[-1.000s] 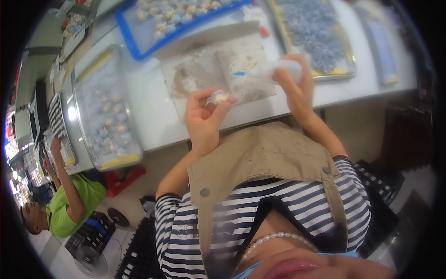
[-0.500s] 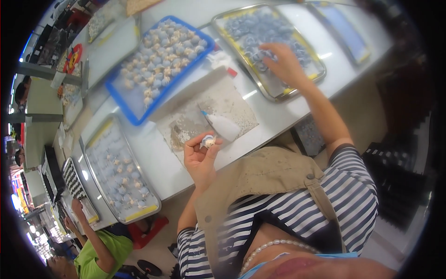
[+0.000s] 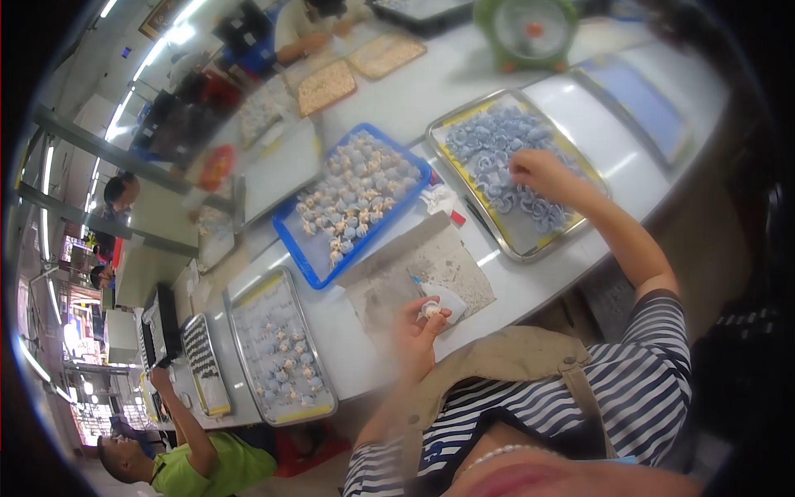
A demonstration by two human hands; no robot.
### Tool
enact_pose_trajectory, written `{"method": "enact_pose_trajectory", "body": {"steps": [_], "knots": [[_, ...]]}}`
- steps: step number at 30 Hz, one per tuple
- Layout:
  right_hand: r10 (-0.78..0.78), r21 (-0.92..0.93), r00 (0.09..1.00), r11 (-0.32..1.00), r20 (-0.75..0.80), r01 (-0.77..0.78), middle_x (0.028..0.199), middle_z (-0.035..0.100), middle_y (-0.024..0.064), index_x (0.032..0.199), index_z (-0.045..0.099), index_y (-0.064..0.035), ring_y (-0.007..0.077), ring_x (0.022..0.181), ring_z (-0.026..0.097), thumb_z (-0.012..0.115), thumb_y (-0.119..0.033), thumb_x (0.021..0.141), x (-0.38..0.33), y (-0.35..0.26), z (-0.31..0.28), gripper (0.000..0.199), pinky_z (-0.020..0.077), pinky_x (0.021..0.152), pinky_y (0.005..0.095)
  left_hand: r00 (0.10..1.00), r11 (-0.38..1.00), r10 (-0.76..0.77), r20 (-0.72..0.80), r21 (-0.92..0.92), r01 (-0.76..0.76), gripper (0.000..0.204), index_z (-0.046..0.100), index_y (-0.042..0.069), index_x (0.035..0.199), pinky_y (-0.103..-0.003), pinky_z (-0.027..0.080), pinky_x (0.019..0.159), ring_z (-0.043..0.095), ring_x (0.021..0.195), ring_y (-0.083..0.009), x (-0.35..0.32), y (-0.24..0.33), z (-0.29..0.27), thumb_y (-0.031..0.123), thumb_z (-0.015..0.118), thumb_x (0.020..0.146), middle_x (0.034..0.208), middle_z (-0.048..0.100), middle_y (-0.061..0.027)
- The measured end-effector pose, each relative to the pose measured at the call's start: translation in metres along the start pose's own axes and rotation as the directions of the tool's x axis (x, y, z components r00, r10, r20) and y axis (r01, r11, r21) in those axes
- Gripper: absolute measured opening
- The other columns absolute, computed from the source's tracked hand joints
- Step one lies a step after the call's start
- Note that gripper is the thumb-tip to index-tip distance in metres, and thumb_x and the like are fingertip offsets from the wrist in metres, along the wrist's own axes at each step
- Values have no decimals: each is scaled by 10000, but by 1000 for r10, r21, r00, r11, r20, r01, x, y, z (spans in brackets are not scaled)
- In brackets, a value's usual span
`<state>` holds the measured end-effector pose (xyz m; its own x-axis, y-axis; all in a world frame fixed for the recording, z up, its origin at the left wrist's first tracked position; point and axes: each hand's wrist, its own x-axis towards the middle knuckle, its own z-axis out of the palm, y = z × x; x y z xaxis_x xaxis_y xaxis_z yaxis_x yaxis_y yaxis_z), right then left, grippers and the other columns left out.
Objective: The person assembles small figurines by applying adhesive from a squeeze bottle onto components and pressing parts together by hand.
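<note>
My left hand (image 3: 416, 338) pinches a small cream figure piece (image 3: 431, 310) between thumb and fingers, near the table's front edge. Just beyond it, a white squeeze bottle (image 3: 449, 301) with a blue tip lies on a stained cardboard sheet (image 3: 465, 269). My right hand (image 3: 546, 176) reaches over a metal tray (image 3: 523, 256) heaped with grey-blue curved, ring-like pieces (image 3: 490, 135). Its fingers are drawn together among these pieces; what they hold is too small to make out.
A blue tray (image 3: 317, 283) of cream-and-blue figures stands beyond the cardboard. To its left is a metal tray (image 3: 334, 406) of similar figures. A crumpled white tissue (image 3: 439, 197) lies between trays. A green dial scale (image 3: 530, 33) stands far back. A co-worker in green (image 3: 224, 460) sits at left.
The view has shifted, so the table sits lower and further right. My right hand's fingers, spread before, are now drawn together over the pieces. My left hand keeps its hold on the figure piece.
</note>
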<state>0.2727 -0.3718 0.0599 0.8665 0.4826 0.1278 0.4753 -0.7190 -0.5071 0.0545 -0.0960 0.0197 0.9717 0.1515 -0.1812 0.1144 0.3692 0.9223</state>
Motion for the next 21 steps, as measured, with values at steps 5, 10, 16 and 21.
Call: {"method": "enact_pose_trajectory", "body": {"steps": [5, 10, 16, 21], "knots": [[161, 172, 980, 975, -119, -139, 786, 587, 65, 958, 586, -36, 146, 705, 565, 598, -71, 760, -11, 15, -15, 202, 450, 662, 261, 1000, 999, -2, -8, -53, 1, 334, 463, -2, 1089, -265, 467, 710, 589, 804, -172, 8, 9, 22, -44, 577, 778, 1050, 538, -116], [497, 923, 867, 315, 38, -221, 856, 581, 40, 1085, 529, -39, 99, 764, 563, 584, -102, 821, -20, 20, -17, 277, 471, 709, 212, 999, 999, 20, -39, -35, -21, 332, 487, -20, 1078, -259, 464, 761, 583, 825, -156, 14, 7, 45, -66, 579, 762, 1050, 541, -97], [130, 886, 896, -265, 425, -381, 876, 569, 24, 1008, 510, -78, 89, 795, 547, 565, -109, 838, -58, -56, 41, 182, 464, 710, 203, 996, 994, 73, 50, -81, -69, 391, 459, -13, 1133, -231, 461, 745, 568, 857, -137, 31, 3, 42, -57, 589, 767, 1035, 545, -85], [7, 805, 845, -306, 535, -508, 845, 563, 14, 934, 502, -72, 78, 735, 536, 565, -104, 834, -71, -120, 81, 122, 443, 686, 194, 981, 984, 126, 148, -147, -104, 431, 444, -1, 1172, -216, 450, 718, 550, 858, -112, 30, 10, 35, -21, 611, 775, 1023, 557, -73]]}}
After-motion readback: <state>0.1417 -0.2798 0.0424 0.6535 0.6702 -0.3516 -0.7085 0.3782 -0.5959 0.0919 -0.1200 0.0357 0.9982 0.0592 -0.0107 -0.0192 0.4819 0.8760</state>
